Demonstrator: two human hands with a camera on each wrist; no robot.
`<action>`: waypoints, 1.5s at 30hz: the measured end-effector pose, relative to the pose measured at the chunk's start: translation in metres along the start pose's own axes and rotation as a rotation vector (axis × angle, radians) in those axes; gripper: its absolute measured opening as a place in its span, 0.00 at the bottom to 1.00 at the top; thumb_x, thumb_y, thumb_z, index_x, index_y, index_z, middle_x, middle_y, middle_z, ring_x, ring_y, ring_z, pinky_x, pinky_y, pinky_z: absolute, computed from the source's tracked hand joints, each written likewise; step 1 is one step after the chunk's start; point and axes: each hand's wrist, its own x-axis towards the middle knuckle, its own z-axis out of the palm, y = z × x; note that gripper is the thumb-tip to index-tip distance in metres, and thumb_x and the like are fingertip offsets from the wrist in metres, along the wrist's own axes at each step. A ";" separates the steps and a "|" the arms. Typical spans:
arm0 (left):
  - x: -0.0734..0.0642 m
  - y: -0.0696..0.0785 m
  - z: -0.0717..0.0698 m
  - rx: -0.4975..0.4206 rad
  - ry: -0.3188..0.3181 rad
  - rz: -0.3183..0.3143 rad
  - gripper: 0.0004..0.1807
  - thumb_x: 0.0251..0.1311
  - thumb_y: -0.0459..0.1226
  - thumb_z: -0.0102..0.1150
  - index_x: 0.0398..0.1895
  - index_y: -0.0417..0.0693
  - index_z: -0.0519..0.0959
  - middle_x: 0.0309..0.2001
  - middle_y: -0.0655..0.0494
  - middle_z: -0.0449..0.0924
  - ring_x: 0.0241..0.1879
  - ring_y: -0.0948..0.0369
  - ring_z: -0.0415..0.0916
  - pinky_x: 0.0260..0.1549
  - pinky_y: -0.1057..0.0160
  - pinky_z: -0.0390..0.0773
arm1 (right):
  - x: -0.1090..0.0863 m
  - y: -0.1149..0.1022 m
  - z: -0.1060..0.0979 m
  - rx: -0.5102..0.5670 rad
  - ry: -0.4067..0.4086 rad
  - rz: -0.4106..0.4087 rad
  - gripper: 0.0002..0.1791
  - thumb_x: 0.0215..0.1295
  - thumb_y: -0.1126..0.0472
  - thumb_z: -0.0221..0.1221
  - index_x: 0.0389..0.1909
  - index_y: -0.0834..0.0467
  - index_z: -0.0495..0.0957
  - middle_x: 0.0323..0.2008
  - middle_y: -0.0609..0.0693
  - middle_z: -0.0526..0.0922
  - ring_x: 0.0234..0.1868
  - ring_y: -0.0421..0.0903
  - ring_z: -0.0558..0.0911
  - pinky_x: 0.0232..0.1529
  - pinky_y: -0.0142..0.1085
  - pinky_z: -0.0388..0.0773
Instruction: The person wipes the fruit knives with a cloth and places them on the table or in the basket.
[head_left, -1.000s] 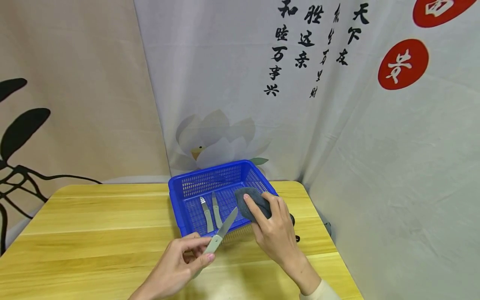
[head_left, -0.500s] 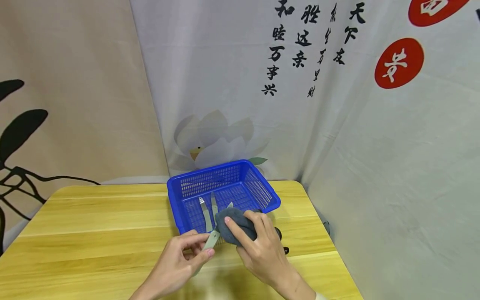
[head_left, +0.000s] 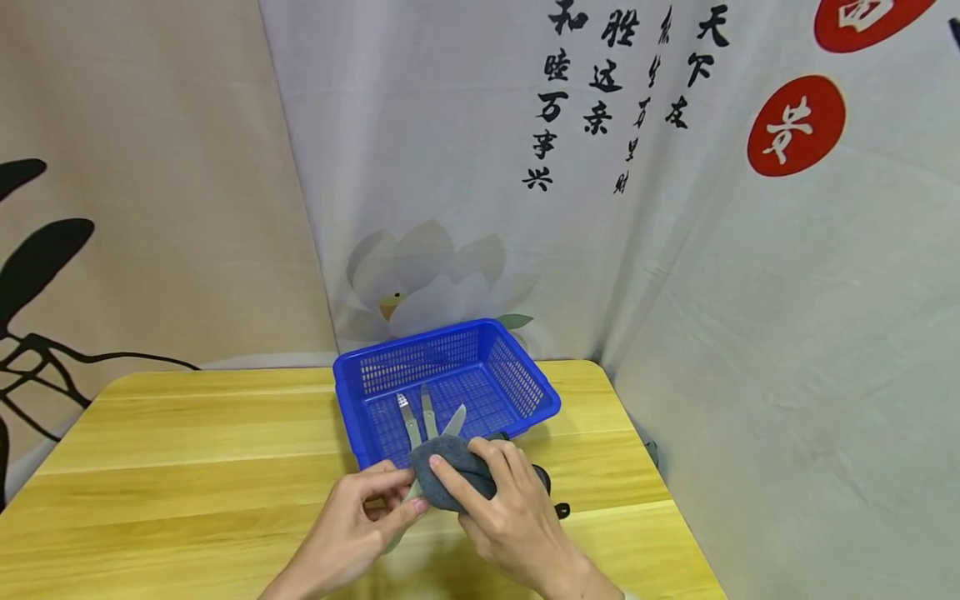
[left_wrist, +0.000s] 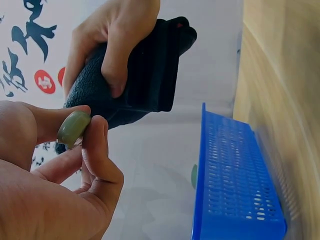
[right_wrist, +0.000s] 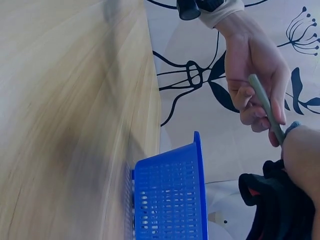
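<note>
My left hand (head_left: pixel 356 521) pinches a small knife by its pale green handle (right_wrist: pixel 265 102), between thumb and fingers. The knife's blade (head_left: pixel 455 421) points up and away, its upper part showing beyond a folded dark grey cloth (head_left: pixel 450 479). With my right hand (head_left: pixel 513 512) I grip that cloth against the knife, close to the left fingertips, hiding the lower blade and part of the handle. In the left wrist view the handle's rounded end (left_wrist: pixel 75 125) sticks out between the fingers. Both hands are in front of a blue basket (head_left: pixel 420 357).
Inside the basket lie two similar knives, one with a shiny serrated-looking blade (head_left: pixel 405 408) and one plainer knife (head_left: pixel 428 412). The basket stands near the back of a wooden table (head_left: pixel 187 467). A printed curtain (head_left: pixel 450 125) hangs behind and along the right side.
A second ago the cloth was apart from the knife, to its right. It moved left over the blade, then slid down to the handle. The left hand stayed nearly still.
</note>
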 end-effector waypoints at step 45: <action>-0.003 -0.004 -0.002 -0.045 -0.011 0.004 0.13 0.75 0.33 0.71 0.56 0.36 0.91 0.39 0.54 0.82 0.36 0.72 0.80 0.31 0.67 0.88 | -0.001 -0.001 -0.001 -0.002 0.006 -0.013 0.31 0.78 0.57 0.57 0.80 0.47 0.78 0.61 0.62 0.82 0.56 0.55 0.80 0.62 0.49 0.84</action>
